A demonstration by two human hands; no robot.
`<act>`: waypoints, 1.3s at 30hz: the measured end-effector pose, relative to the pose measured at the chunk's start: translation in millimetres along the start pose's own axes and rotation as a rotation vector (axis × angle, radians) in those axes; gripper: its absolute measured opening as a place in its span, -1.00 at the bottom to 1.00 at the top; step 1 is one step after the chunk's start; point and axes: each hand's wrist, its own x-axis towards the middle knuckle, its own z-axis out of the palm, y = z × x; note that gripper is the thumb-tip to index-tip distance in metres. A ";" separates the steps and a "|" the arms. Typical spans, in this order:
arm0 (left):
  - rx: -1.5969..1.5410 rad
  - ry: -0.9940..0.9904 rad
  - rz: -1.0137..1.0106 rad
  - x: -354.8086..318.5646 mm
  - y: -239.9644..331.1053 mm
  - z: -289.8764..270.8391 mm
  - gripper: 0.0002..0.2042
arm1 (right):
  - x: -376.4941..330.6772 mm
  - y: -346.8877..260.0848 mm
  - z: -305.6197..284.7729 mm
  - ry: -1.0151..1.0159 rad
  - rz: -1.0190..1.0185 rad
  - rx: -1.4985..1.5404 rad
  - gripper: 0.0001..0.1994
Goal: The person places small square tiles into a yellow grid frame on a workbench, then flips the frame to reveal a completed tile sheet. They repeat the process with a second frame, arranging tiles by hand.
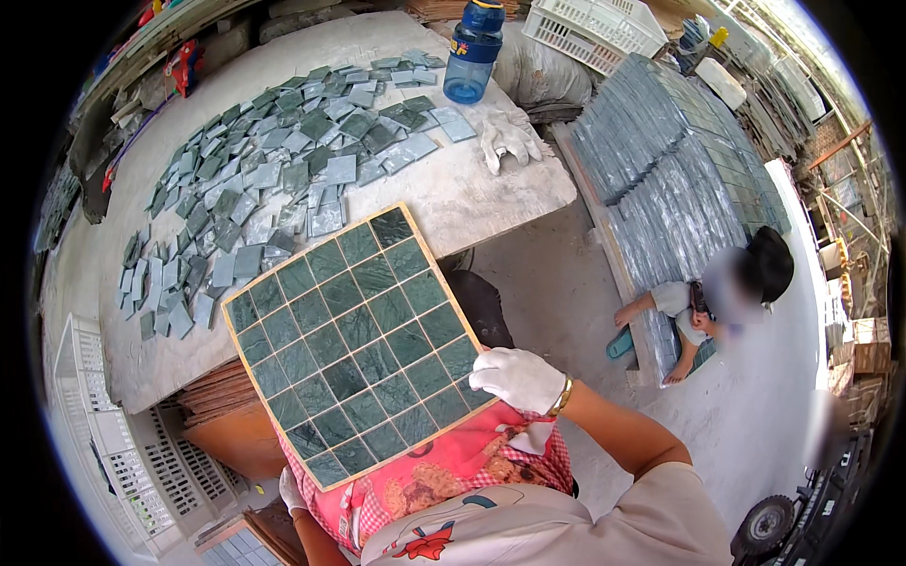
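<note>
1. Gripping the wood-rimmed tile panel near its right corner is my white-gloved right hand.
2. The panel, a grid of smooth, veined green squares, visually overlaps the near edge of the pale, scuffed desk.
3. My left hand is mostly hidden; I cannot tell its grasp.
4. Flat loose tiles heap mid-desk; a crumpled glove lies near the right edge.

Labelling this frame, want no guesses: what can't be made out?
Head view:
- Left hand: fingers hidden behind the pink apron; grip unclear.
- Tile tray: underside faces away from the camera.
- Loose tile pile: lower pieces covered by upper ones.
- Seated person: upper body blurred.
- Black wheeled vehicle: cut off by the fisheye rim.
</note>
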 end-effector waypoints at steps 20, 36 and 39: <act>-0.260 0.474 -0.641 83.4 108.3 -196.5 -0.62 | 25.1 15.3 -12.8 0.323 0.385 0.229 -0.84; -0.130 0.126 0.138 113.0 91.9 -255.6 -0.67 | 57.7 2.0 -42.4 0.296 0.333 0.047 -0.87; 0.013 -0.132 0.291 122.9 79.0 -248.9 -0.75 | 67.4 -11.0 -41.1 0.313 0.294 0.051 -0.87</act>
